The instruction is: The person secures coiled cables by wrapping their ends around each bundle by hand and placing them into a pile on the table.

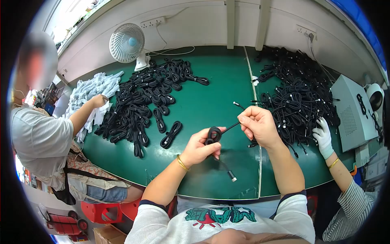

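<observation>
As the head view shows, the left hand (203, 147) closes round a coiled cable (213, 131) above the bench (221, 91), apparently to keep its turns together; the right hand (258, 124) pinches its straight length, seemingly for tension. Taking the hands as dial centre, bundles (140, 94) lie at 10 o'clock and loose cables (298, 97) at 2, probably sorted by state. The green bench meets a pale wall (199, 24) at 12; a fan (126, 42) stands past 10, a box (350, 116) at 3.

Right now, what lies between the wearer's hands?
In the head view, a stretch of black cable runs from the coil in the left hand to the right hand.
</observation>
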